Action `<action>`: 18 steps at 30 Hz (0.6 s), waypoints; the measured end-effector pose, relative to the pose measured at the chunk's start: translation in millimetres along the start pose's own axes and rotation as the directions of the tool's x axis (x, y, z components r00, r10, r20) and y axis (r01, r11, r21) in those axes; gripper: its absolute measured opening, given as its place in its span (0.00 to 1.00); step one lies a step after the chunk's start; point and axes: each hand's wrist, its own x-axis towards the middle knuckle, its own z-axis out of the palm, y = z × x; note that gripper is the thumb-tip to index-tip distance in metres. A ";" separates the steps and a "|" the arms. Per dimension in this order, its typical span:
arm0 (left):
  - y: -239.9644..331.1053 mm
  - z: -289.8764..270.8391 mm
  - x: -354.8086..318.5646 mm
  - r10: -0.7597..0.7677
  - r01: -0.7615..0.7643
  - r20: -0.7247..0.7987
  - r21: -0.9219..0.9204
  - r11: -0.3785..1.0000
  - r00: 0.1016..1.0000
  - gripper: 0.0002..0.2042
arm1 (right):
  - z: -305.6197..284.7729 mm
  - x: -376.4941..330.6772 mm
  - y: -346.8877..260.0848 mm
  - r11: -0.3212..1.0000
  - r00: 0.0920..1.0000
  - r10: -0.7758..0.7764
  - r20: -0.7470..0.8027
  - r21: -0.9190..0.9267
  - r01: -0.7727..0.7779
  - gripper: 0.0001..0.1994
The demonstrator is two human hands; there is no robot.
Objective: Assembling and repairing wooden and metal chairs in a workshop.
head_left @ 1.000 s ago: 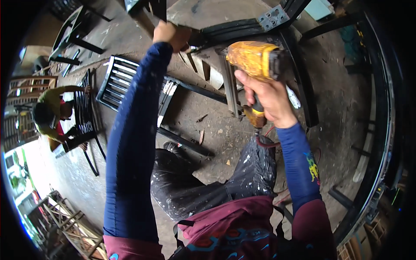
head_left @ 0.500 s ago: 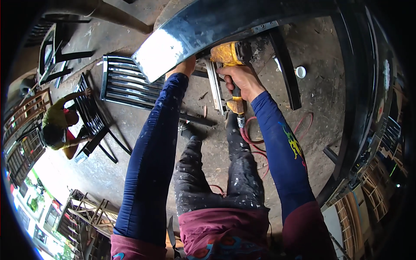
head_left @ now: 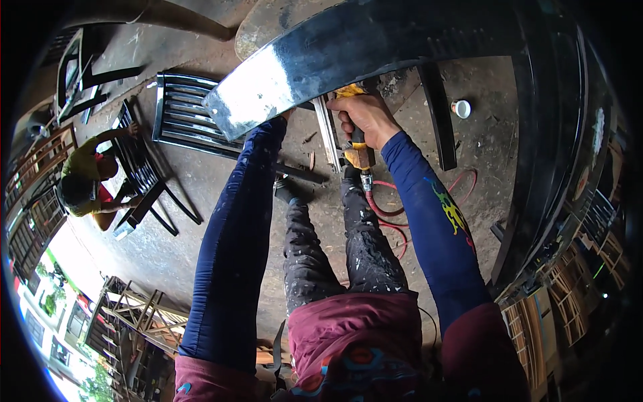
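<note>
The yellow power tool [head_left: 353, 127] sits just under the lower edge of a wide, glossy black panel [head_left: 375, 47], its nose hidden behind that panel and its handle pointing down toward the person's legs. The right hand [head_left: 365, 117] is clenched around the handle. A red hose [head_left: 388, 211] runs from the butt of the tool and loops over the concrete floor [head_left: 194, 221] beside the paint-spattered trousers.

The left hand [head_left: 288, 115] reaches up to the panel's underside (only a sliver of it shows past the blue sleeve, so I cannot tell whether it grips or merely presses).

Just beside the tool a pale metal bar [head_left: 328, 134] slants down the floor, and a dark bar [head_left: 439, 114] lies to the right, near a small white cup [head_left: 461, 108]. Farther left lies a black slatted frame [head_left: 184, 117], and beyond it another person in a yellow shirt [head_left: 84, 177] crouches over a black chair frame [head_left: 144, 167].
</note>
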 end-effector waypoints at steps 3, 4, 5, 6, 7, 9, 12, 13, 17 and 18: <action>-0.2 -4.5 -3.0 -0.057 0.057 0.039 0.006 0.998 0.998 0.18 | 0.3 -1.9 -0.1 1.000 1.000 -0.005 0.025 0.008 0.005 0.09; -1.2 -5.1 -3.5 -0.073 0.072 0.054 0.012 0.997 0.996 0.19 | 0.1 -1.6 -0.2 1.000 1.000 0.003 0.025 0.009 -0.004 0.09; -2.6 -5.5 -3.4 -0.085 0.085 0.067 0.012 0.996 0.994 0.19 | -0.5 -1.1 -0.3 1.000 1.000 0.014 0.006 0.005 -0.014 0.09; -4.5 -5.3 -3.1 -0.101 0.100 0.081 0.014 0.995 0.992 0.19 | -1.2 0.2 -0.6 1.000 1.000 0.013 0.022 0.012 -0.013 0.09; -6.4 -4.7 -2.0 -0.116 0.115 0.095 0.014 0.993 0.989 0.20 | -2.5 1.6 -0.6 1.000 0.999 0.000 0.046 0.016 0.000 0.09; -9.5 -3.6 0.5 -0.154 0.153 0.117 0.017 0.988 0.981 0.20 | -5.4 4.4 -0.4 0.999 0.997 0.038 0.065 0.010 -0.038 0.10; -5.8 -7.5 2.2 -0.192 0.189 0.147 0.035 0.981 0.970 0.21 | -6.9 7.1 0.1 1.000 0.994 -0.002 0.107 0.000 0.002 0.12; -0.8 -10.3 1.1 -0.193 0.190 0.146 0.029 0.981 0.970 0.22 | -6.6 8.2 -0.5 1.000 0.994 0.004 0.109 -0.004 -0.003 0.13; 34.0 -33.7 -13.3 -0.202 0.207 0.117 -0.032 0.978 0.972 0.24 | -5.7 9.9 -6.0 1.000 0.995 0.016 0.095 -0.011 -0.015 0.08; 43.9 -41.4 -19.1 -0.291 0.321 0.215 -0.120 0.939 0.932 0.23 | -6.6 10.9 -8.8 0.998 0.997 0.004 0.078 -0.059 0.001 0.08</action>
